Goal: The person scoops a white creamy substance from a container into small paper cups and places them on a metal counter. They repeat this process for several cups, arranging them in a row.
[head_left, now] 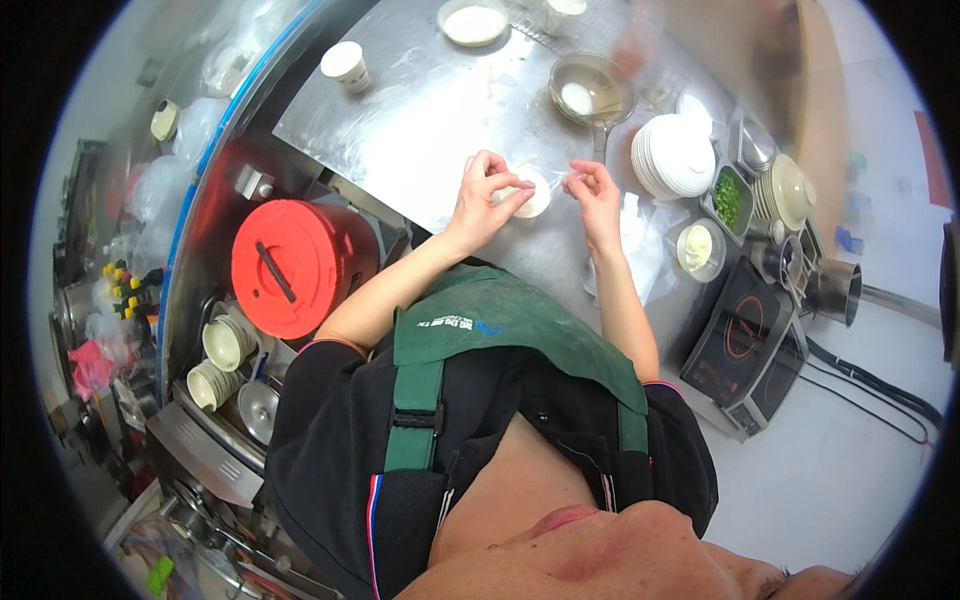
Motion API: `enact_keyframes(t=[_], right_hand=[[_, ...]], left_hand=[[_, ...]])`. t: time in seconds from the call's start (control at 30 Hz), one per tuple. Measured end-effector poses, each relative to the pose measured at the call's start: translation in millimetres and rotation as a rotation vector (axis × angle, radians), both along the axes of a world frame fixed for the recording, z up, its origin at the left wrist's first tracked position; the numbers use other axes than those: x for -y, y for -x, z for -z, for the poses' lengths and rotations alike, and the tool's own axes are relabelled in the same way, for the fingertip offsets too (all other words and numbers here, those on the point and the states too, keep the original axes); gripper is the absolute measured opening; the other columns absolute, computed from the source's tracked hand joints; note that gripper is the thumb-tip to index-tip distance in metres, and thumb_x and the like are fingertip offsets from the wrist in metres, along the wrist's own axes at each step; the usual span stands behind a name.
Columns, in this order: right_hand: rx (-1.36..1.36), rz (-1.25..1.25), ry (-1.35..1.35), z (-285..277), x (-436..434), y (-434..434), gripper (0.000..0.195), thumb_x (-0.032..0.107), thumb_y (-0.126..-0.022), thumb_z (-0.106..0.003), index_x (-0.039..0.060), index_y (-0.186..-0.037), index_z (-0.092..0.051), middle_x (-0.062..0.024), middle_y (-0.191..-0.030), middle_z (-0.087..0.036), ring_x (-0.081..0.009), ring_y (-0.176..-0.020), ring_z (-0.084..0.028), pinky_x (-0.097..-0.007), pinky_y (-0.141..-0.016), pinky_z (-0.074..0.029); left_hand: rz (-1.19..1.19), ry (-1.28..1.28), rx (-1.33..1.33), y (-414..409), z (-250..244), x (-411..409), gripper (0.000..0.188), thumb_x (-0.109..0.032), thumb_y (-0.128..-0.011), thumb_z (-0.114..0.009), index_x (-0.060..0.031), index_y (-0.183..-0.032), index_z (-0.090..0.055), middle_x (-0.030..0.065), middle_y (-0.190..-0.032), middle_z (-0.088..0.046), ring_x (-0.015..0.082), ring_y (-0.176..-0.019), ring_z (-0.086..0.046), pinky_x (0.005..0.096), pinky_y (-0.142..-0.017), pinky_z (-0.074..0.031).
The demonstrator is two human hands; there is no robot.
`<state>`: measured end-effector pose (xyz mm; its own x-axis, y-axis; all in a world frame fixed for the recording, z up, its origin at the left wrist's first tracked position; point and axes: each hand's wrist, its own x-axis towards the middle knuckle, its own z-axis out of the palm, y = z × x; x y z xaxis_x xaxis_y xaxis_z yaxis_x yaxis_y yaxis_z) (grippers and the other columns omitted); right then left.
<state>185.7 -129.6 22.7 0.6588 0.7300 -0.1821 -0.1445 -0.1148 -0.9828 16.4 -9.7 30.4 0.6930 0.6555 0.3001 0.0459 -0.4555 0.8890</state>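
At the front of the steel table (pixel 420 112) is a small round white item (pixel 535 202), perhaps a cup seen from above. My left hand (pixel 487 196) reaches over it from the left, thumb and fingers curled at its near side and partly hiding it. To its right, my right hand (pixel 595 201) pinches a thin, clear strip that looks like plastic film (pixel 557 180) between thumb and fingers. The strip stretches towards the white item. A sheet of thin white plastic or paper (pixel 636 244) lies crumpled beside my right wrist.
A metal pan (pixel 592 88), stacked white plates (pixel 673 156), chopped greens in a metal tray (pixel 726 196) and a bowl of pale food (pixel 697 250) stand to the right. An induction cooker (pixel 739 337) is nearer me. A white cup (pixel 346 66) stands far left; a lidded red bucket (pixel 289 266) is below.
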Motion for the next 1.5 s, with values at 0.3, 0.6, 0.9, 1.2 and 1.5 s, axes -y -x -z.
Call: enact_keyframes(t=[0.3, 0.6, 0.9, 1.2, 1.5], right_hand=[[0.158, -0.041, -0.085, -14, 17, 39, 0.014, 0.000, -0.088, -0.064, -0.0007, -0.102, -0.065, -0.0054, -0.094, -0.066, -0.0118, -0.086, -0.063, -0.0252, -0.080, -0.048], [0.989, -0.267, -0.134, -34, -7, 42, 0.022, 0.002, -0.075, -0.069, 0.0026, -0.097, -0.066, -0.0103, -0.087, -0.065, -0.0272, -0.080, -0.058, -0.0396, -0.081, -0.045], [0.359, -0.124, 0.006, -2, -5, 17, 0.019, 0.011, -0.088, -0.067, -0.0004, -0.101, -0.061, -0.0059, -0.087, -0.066, -0.0151, -0.078, -0.060, -0.0300, -0.077, -0.048], [0.022, -0.061, -0.051, 23, -4, 24, 0.013, 0.015, -0.097, -0.059, 0.0029, -0.095, -0.062, 0.0000, -0.085, -0.064, -0.0084, -0.081, -0.059, -0.0239, -0.077, -0.048], [0.187, 0.051, -0.058, 37, -2, 24, 0.013, 0.011, -0.095, -0.059, 0.0011, -0.087, -0.059, -0.0012, -0.079, -0.062, -0.0080, -0.071, -0.054, -0.0250, -0.065, -0.044]], left_hand=[[0.234, 0.068, 0.235, 5, 29, 4, 0.025, -0.015, -0.075, -0.077, -0.0090, -0.098, -0.071, 0.0047, -0.114, -0.065, 0.0256, -0.109, -0.057, 0.0380, -0.095, -0.040], [0.166, -0.215, -0.053, -20, 52, 6, 0.036, -0.016, -0.076, -0.071, -0.0143, -0.111, -0.064, 0.0020, -0.103, -0.068, 0.0207, -0.096, -0.063, 0.0424, -0.090, -0.035], [0.392, 0.007, -0.216, -24, 30, -14, 0.013, -0.019, -0.094, -0.060, -0.0109, -0.097, -0.070, -0.0024, -0.069, -0.064, 0.0131, -0.077, -0.055, 0.0376, -0.098, -0.028], [0.448, 0.010, -0.214, -24, 29, -16, 0.013, -0.020, -0.095, -0.058, -0.0104, -0.092, -0.066, -0.0029, -0.072, -0.063, 0.0146, -0.082, -0.057, 0.0392, -0.103, -0.024], [0.446, 0.444, -0.136, -26, 36, -18, 0.017, -0.017, -0.099, -0.052, -0.0049, -0.095, -0.063, 0.0007, -0.076, -0.064, 0.0104, -0.074, -0.059, 0.0280, -0.075, -0.047]])
